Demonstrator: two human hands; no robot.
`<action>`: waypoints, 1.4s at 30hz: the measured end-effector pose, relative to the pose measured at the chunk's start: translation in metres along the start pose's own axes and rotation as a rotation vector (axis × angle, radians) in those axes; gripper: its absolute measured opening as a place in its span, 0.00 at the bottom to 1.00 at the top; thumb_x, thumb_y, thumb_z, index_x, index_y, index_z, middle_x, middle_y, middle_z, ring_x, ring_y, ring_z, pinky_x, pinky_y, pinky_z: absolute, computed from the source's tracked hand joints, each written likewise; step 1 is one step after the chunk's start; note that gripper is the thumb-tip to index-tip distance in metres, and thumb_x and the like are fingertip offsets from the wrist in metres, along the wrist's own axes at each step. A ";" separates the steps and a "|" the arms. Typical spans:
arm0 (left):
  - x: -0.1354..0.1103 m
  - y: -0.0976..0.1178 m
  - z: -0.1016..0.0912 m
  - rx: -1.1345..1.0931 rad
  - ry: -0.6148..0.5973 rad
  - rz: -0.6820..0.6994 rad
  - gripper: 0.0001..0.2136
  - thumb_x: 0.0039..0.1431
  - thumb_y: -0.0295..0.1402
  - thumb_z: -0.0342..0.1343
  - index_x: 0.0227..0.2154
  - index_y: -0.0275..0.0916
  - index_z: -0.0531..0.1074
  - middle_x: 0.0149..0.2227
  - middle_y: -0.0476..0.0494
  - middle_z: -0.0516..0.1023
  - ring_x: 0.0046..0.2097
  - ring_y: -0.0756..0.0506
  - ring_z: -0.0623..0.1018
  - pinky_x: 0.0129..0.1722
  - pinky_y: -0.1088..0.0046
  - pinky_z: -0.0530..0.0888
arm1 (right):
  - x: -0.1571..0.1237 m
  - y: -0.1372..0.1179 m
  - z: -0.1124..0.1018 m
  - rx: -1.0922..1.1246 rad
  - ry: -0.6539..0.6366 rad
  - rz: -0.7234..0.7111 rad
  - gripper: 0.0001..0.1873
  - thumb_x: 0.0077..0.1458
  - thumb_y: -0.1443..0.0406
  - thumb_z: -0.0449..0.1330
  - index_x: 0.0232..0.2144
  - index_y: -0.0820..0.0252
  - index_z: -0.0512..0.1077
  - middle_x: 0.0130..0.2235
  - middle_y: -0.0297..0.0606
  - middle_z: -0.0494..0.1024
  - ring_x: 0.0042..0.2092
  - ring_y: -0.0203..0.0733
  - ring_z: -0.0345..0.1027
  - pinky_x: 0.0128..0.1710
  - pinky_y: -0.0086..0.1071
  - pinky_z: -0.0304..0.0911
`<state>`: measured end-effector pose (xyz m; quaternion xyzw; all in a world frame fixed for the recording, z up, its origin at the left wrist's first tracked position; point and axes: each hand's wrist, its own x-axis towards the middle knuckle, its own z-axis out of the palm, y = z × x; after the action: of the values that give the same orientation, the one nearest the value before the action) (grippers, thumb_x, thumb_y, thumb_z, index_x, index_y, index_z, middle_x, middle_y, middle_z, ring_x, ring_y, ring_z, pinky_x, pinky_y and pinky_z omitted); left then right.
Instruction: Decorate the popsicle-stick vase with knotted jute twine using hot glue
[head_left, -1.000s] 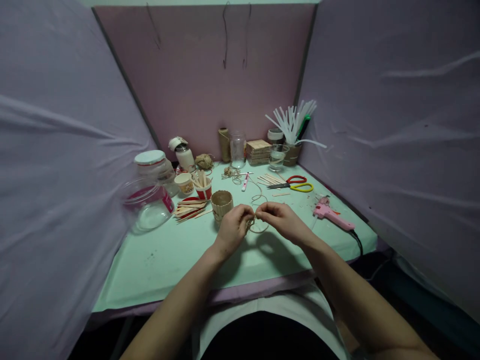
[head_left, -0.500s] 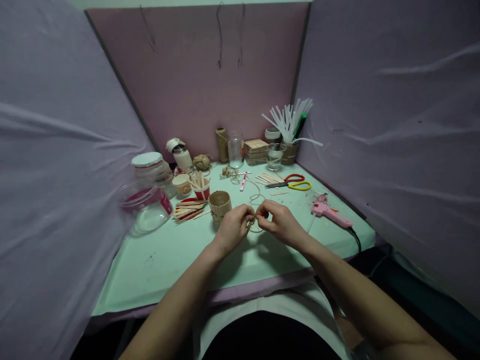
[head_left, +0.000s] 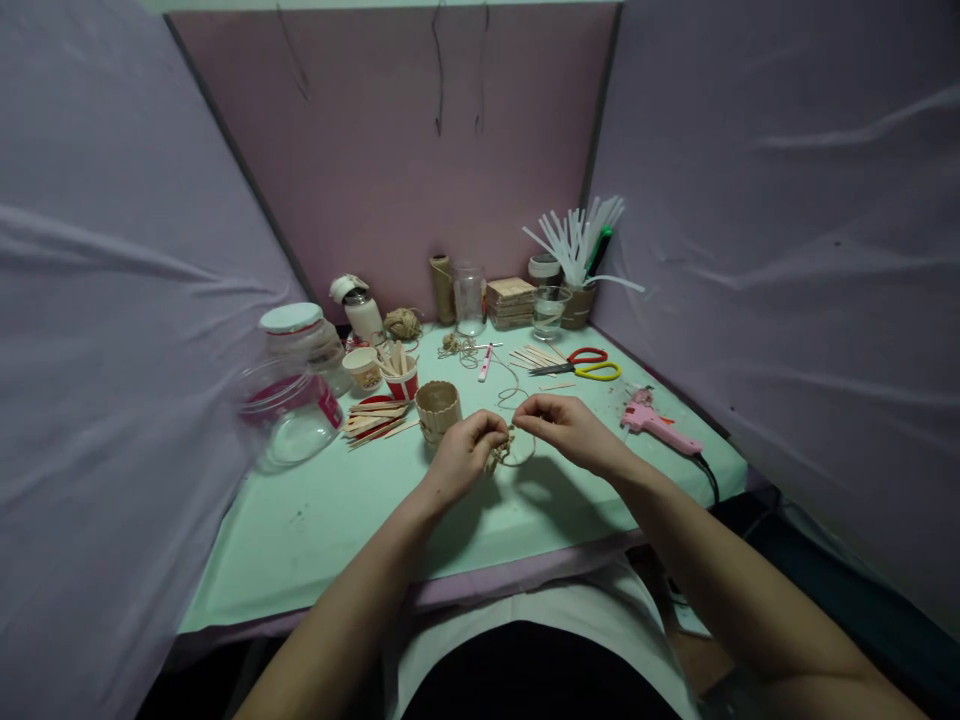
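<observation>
My left hand (head_left: pixel 471 450) pinches a small knotted bunch of brown twine (head_left: pixel 498 456) just above the table. To its right, my right hand (head_left: pixel 564 428) has thumb and fingertips drawn together on a strand of the same twine, a short gap from the left. A loop of the strand hangs below the fingers, and a thin line runs back over the table. Beside my left hand stands a round cup-like holder (head_left: pixel 438 408) with a scalloped rim, partly hidden by that hand.
Scissors (head_left: pixel 577 366) with red and yellow handles lie behind my right hand, and a pink glue gun (head_left: pixel 660 428) is at the right. Wooden sticks (head_left: pixel 375 418), a paper cup (head_left: pixel 402 382) and a clear jar (head_left: pixel 296 425) stand left. Twine balls (head_left: pixel 403 323) and glass jars (head_left: pixel 470 305) line the back.
My right hand has moved slightly up and away from my left, widening the gap between the fingertips. The left hand stays nearly in place with the twine.
</observation>
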<state>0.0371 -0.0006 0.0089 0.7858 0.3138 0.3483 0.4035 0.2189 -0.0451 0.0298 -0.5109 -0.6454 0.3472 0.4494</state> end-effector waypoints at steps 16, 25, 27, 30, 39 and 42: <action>0.002 0.006 -0.003 0.175 -0.108 0.078 0.04 0.55 0.25 0.51 0.29 0.38 0.70 0.28 0.49 0.75 0.31 0.50 0.72 0.33 0.76 0.67 | -0.002 0.002 0.003 -0.267 -0.153 -0.067 0.05 0.49 0.67 0.58 0.24 0.61 0.72 0.24 0.32 0.73 0.27 0.33 0.62 0.27 0.26 0.54; 0.001 0.005 -0.001 0.143 0.063 0.108 0.04 0.57 0.26 0.49 0.29 0.38 0.68 0.29 0.48 0.73 0.33 0.50 0.71 0.35 0.75 0.67 | -0.006 0.014 0.037 0.228 0.138 0.103 0.09 0.47 0.59 0.58 0.24 0.59 0.66 0.22 0.28 0.63 0.24 0.32 0.54 0.25 0.27 0.51; -0.002 0.002 0.001 0.114 0.094 0.116 0.04 0.57 0.26 0.49 0.29 0.38 0.68 0.29 0.48 0.73 0.33 0.49 0.71 0.36 0.75 0.68 | -0.005 0.014 0.042 0.444 0.116 0.210 0.13 0.46 0.56 0.60 0.23 0.60 0.66 0.20 0.27 0.60 0.23 0.31 0.51 0.24 0.27 0.49; -0.004 -0.002 0.002 0.030 0.117 0.083 0.03 0.58 0.28 0.50 0.30 0.38 0.68 0.29 0.48 0.73 0.33 0.49 0.71 0.35 0.75 0.68 | -0.005 0.009 0.039 0.554 0.034 0.279 0.15 0.45 0.55 0.62 0.23 0.60 0.67 0.20 0.27 0.61 0.23 0.31 0.52 0.24 0.28 0.50; -0.006 -0.007 0.006 -0.069 0.166 0.021 0.04 0.58 0.30 0.51 0.31 0.37 0.69 0.29 0.48 0.73 0.33 0.50 0.72 0.35 0.75 0.68 | -0.012 0.005 0.023 0.154 0.144 0.094 0.11 0.51 0.58 0.60 0.30 0.62 0.74 0.29 0.34 0.73 0.32 0.36 0.63 0.34 0.30 0.58; -0.009 -0.006 0.008 -0.039 0.161 0.040 0.04 0.58 0.29 0.51 0.31 0.37 0.69 0.30 0.48 0.74 0.33 0.50 0.72 0.36 0.75 0.69 | -0.012 0.004 0.026 0.114 0.114 0.083 0.09 0.51 0.60 0.60 0.28 0.62 0.73 0.28 0.34 0.72 0.31 0.35 0.63 0.32 0.29 0.58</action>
<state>0.0368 -0.0076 -0.0026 0.7534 0.3224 0.4244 0.3853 0.1966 -0.0557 0.0143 -0.5296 -0.5762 0.3721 0.4991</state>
